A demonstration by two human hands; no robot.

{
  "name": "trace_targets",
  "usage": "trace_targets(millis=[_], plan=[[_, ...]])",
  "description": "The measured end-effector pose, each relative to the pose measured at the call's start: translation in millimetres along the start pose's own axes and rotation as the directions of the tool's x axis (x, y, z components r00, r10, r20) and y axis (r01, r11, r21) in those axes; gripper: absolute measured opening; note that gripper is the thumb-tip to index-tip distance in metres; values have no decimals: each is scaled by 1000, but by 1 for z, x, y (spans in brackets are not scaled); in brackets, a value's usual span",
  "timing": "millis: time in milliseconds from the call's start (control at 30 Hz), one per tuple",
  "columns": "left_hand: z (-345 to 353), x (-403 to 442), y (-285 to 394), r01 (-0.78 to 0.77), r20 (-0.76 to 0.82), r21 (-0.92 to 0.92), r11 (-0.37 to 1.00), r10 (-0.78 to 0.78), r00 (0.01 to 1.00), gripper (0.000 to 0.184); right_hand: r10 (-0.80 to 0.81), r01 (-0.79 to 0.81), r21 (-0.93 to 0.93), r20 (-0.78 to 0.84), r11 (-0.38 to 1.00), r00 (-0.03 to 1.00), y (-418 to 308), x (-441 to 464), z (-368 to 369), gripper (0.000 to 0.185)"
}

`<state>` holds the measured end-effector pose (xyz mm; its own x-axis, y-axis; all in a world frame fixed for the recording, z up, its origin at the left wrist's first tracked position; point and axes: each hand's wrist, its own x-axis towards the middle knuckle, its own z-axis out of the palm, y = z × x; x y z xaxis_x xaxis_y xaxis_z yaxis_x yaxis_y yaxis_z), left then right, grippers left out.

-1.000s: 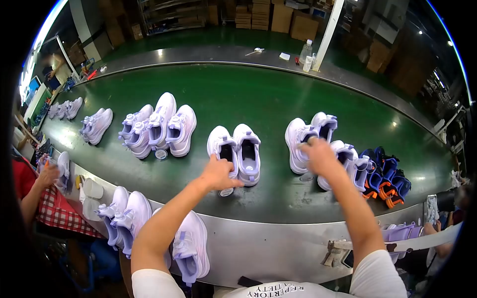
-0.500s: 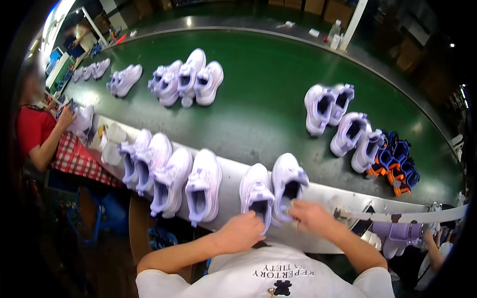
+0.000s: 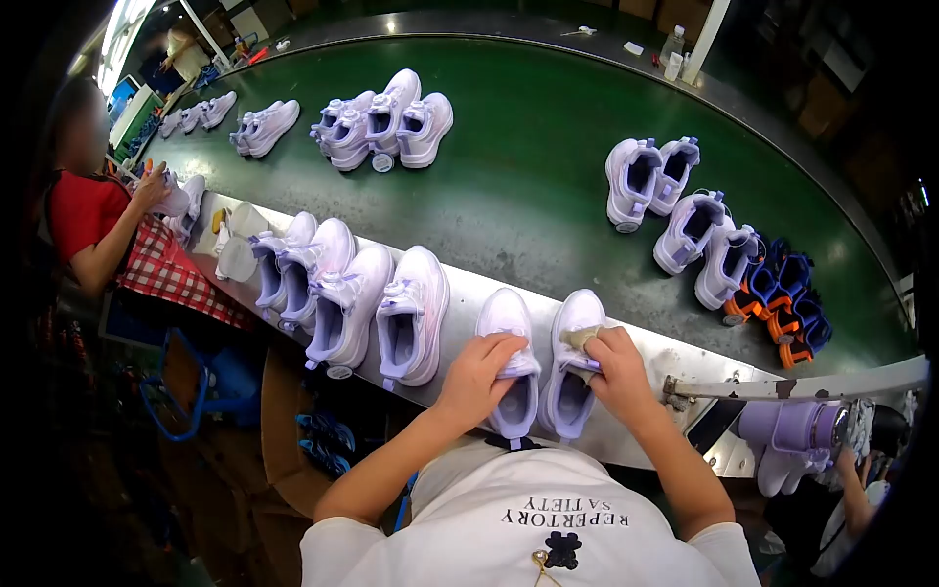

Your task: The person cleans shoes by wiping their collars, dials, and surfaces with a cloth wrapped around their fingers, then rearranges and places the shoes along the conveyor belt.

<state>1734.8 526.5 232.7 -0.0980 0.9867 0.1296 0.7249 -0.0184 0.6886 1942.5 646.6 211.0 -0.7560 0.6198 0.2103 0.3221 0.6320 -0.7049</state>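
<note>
Two pale lavender sneakers stand side by side before me, toes pointing away. My left hand (image 3: 481,380) is closed on the left sneaker (image 3: 505,311) around its tongue and collar, thumb at the opening. In my right hand (image 3: 620,370) a small beige cloth (image 3: 581,339) is pinched, pressed against the tongue area of the right sneaker (image 3: 577,309). Part of that sneaker's opening is covered by my fingers. Left of them, more lavender sneakers stand in a row, the nearest being a single sneaker (image 3: 415,315).
A metal ledge (image 3: 469,279) borders the green conveyor belt (image 3: 518,157), which carries several sneaker groups and dark-blue-and-orange shoes (image 3: 790,305). White cups (image 3: 238,256) stand left. A co-worker in red (image 3: 93,220) handles a shoe. A metal bar (image 3: 802,384) juts in right.
My left hand has shifted forward from the left sneaker's collar to its tongue. My right hand has moved forward with the cloth onto the right sneaker's tongue. The two sneakers now stand level.
</note>
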Motion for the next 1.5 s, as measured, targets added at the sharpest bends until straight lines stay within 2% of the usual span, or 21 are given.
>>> trace_targets(millis=[100,233,300,433,533,600,700,800,900,1000,1100,1200,1300,1400,1500], plan=[[0,-6,4,-15,193,85,996,-2,981,43,58,-58,49,-14,997,998,12,-8,6,32],[1,-13,19,-65,164,192,979,33,986,40,213,-217,69,61,974,975,-6,-15,-13,26],[0,-12,17,-61,162,173,983,32,986,41,244,-247,28,83,969,966,-15,-17,-18,26],[-6,-11,19,-83,177,85,993,67,982,42,333,-344,156,93,926,938,-29,-15,-27,32],[-3,-14,32,-154,230,327,932,80,970,42,402,-415,256,104,873,910,-27,-12,-23,36],[5,-22,43,-137,175,355,925,78,981,43,485,-492,338,111,802,867,-21,-13,-19,37],[21,-23,39,-67,63,293,954,51,997,47,471,-473,242,71,847,879,-24,-16,-18,38],[31,-11,42,42,-6,268,962,-42,999,51,263,-257,79,-76,963,962,-26,-16,-5,40],[34,-4,51,64,-80,148,987,-53,995,49,268,-267,123,9,956,963,-31,-8,-7,47],[24,-11,35,-5,32,40,999,4,999,42,256,-258,138,31,956,966,-15,-17,-6,47],[20,-17,32,-78,135,76,994,67,989,36,235,-241,90,73,966,969,-14,-21,-18,51],[29,-20,42,-150,112,266,952,124,986,32,244,-246,19,93,969,965,-13,-20,-20,49],[12,-12,35,-206,237,151,967,167,957,32,244,-248,60,61,967,968,-16,-22,-28,49],[4,-9,16,-221,297,-49,974,225,928,28,255,-258,122,40,958,966,-14,-24,-33,48],[29,-15,48,-288,267,327,900,204,942,25,211,-211,75,11,975,978,-12,-25,-29,47]])
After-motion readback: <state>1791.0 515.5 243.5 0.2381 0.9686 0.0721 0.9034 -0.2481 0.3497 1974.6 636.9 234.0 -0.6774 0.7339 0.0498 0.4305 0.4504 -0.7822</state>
